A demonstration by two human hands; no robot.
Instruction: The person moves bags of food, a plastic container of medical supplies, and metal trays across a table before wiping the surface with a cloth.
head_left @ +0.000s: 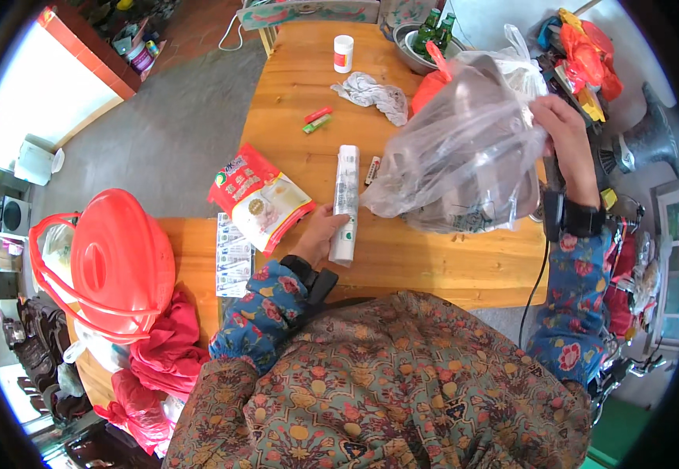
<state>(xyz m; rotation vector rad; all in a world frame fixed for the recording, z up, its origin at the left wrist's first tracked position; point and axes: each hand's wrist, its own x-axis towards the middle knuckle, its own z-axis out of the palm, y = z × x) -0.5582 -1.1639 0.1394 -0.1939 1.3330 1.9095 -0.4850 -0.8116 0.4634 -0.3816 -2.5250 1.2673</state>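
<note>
A white printed roll (346,184), apparently of plastic bags, lies lengthwise on the wooden table in front of me. My left hand (321,236) is closed round its near part. Pinched in the fingers of my right hand (564,129) is the edge of a large see-through plastic bag (464,148), raised over the table's right side. The bag spreads towards the roll, and dim shapes show through it, which I cannot make out. A red and white food packet (261,197) lies just left of the roll. A small dark-ended cylinder, perhaps a battery (372,170), is between roll and bag.
A white bottle (343,55), a crumpled cloth (375,95) and small red and green items (318,119) lie farther back. Green bottles (435,33) stand in a metal basin at the back right. A red plastic basket (121,262) and red cloth (169,348) sit at left.
</note>
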